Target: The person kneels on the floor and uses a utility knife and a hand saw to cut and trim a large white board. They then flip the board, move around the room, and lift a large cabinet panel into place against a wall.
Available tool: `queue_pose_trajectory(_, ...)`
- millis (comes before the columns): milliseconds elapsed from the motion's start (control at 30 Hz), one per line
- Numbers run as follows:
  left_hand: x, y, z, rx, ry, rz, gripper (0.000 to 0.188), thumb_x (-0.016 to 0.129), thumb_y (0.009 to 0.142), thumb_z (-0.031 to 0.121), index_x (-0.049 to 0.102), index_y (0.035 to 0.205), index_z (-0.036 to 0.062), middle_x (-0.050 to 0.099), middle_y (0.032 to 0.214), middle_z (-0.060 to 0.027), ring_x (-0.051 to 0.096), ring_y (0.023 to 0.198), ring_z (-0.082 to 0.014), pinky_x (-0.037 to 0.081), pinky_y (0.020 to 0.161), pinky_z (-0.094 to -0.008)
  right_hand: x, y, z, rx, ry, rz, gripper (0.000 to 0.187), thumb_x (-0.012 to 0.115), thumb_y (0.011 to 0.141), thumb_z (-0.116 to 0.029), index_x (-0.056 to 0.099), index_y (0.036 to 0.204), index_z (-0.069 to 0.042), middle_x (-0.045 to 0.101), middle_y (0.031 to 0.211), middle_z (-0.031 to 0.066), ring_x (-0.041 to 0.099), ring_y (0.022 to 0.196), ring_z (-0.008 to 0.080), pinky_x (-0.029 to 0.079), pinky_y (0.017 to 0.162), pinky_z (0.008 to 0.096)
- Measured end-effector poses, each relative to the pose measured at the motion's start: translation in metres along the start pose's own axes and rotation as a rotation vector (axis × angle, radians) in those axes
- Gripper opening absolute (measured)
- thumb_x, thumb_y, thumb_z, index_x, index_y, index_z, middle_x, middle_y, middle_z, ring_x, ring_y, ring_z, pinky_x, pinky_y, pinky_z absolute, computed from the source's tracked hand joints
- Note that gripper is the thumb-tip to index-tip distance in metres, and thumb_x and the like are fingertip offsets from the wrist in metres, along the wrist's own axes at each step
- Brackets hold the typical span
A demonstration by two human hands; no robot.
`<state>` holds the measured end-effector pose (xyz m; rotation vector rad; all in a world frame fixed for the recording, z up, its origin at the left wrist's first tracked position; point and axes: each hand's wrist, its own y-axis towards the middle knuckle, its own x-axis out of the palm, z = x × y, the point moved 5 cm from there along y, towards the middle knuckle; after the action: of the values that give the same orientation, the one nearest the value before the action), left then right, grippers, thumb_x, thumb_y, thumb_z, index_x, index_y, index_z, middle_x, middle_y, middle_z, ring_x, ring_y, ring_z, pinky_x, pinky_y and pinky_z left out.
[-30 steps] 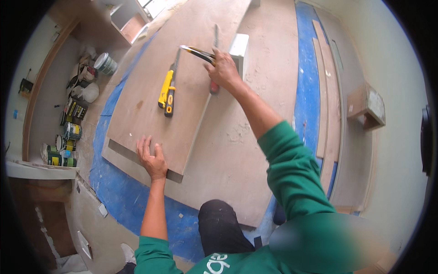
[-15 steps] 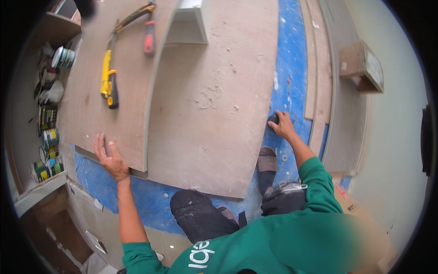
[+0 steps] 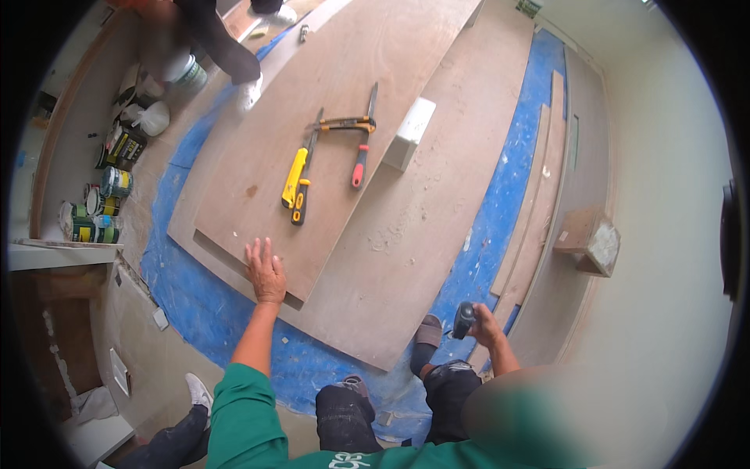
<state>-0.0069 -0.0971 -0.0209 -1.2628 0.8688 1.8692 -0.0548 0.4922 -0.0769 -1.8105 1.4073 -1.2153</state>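
Note:
My left hand (image 3: 267,273) lies with its fingers stretched on the near end of the upper wooden board (image 3: 234,191). To the right, my right hand (image 3: 487,327) is wrapped round a black, rounded handheld tool (image 3: 464,319), whose exact kind I cannot make out. It is held above the blue sheet (image 3: 488,227), beside my foot. Farther up the upper board lie a yellow-handled tool (image 3: 294,178), a black-and-yellow handle (image 3: 299,203), an orange-and-black bar-shaped tool (image 3: 344,123) and a red-and-black handled tool (image 3: 360,164).
A larger board (image 3: 351,332) with crumbs of debris lies under the upper one. A white block (image 3: 411,133) stands beside the upper board. Long strips (image 3: 539,195) and a box-shaped piece (image 3: 587,241) are at right. Paint cans (image 3: 117,181) line the left; other people's feet (image 3: 250,92) show.
My right hand has raised the black tool from beside the lower board. My left hand stays on the upper board's near end. The view has shifted, bringing other people's legs into sight.

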Motion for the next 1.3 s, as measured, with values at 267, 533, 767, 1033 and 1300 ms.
queue_pose_trajectory(267, -0.08, 0.025, 0.035, -0.416, -0.295, -0.658, 0.045, 0.057, 0.097, 0.026, 0.057, 0.139, 0.0094, 0.058, 0.139, -0.0193, 0.052, 0.132, -0.0374, 0.037, 0.111, -0.0513, 0.17, -0.219, -0.059, 0.12, 0.503, -0.386, 0.053, 0.054, 0.091, -0.048, 0.062, 0.124, -0.007, 0.064, 0.126, 0.0214, 0.062, 0.115, 0.0377, 0.05, 0.095, 0.0536)
queue_pose_trajectory(533, -0.336, -0.195, 0.138, -0.496, -1.006, -0.787, 0.024, 0.066, 0.095, 0.02, 0.074, 0.098, -0.0021, 0.075, 0.09, -0.0065, 0.067, 0.083, -0.0116, 0.052, 0.074, -0.0285, 0.32, -0.319, -0.046, 0.258, 0.555, -0.353, 0.054, 0.056, 0.091, -0.053, 0.064, 0.122, -0.009, 0.061, 0.123, 0.0281, 0.063, 0.108, 0.0396, 0.052, 0.091, 0.0523)
queue_pose_trajectory(767, -0.554, -0.148, 0.095, -0.505, -1.1, -0.542, 0.03, 0.07, 0.095, 0.026, 0.072, 0.091, -0.0032, 0.068, 0.072, -0.0025, 0.059, 0.065, -0.0079, 0.048, 0.06, -0.027, 0.381, -0.324, -0.034, 0.127, -0.041, -0.07, 0.036, 0.059, 0.095, -0.042, 0.065, 0.106, -0.009, 0.068, 0.095, 0.0092, 0.066, 0.084, 0.0264, 0.055, 0.076, 0.0452)
queue_pose_trajectory(1033, -0.867, -0.032, 0.02, -0.074, -1.767, -0.502, 0.043, 0.044, 0.108, 0.028, 0.055, 0.133, -0.0049, 0.069, 0.118, -0.0146, 0.066, 0.112, -0.0248, 0.047, 0.104, -0.0375, 0.391, -0.321, -0.011, -0.099, -0.196, 0.269, 0.039, 0.064, 0.091, -0.043, 0.058, 0.107, -0.008, 0.058, 0.088, 0.0083, 0.062, 0.073, 0.0233, 0.055, 0.065, 0.0449)
queue_pose_trajectory(1300, -0.966, -0.045, 0.05, 0.33, -2.35, -0.065, 0.075, 0.039, 0.104, 0.054, 0.067, 0.107, -0.0151, 0.072, 0.096, -0.0289, 0.073, 0.091, -0.0417, 0.058, 0.087, -0.0476, 0.462, -0.304, 0.009, -0.107, -0.342, 0.488, 0.041, 0.067, 0.089, -0.047, 0.059, 0.104, -0.01, 0.059, 0.079, 0.0073, 0.062, 0.067, 0.0234, 0.054, 0.063, 0.0433)
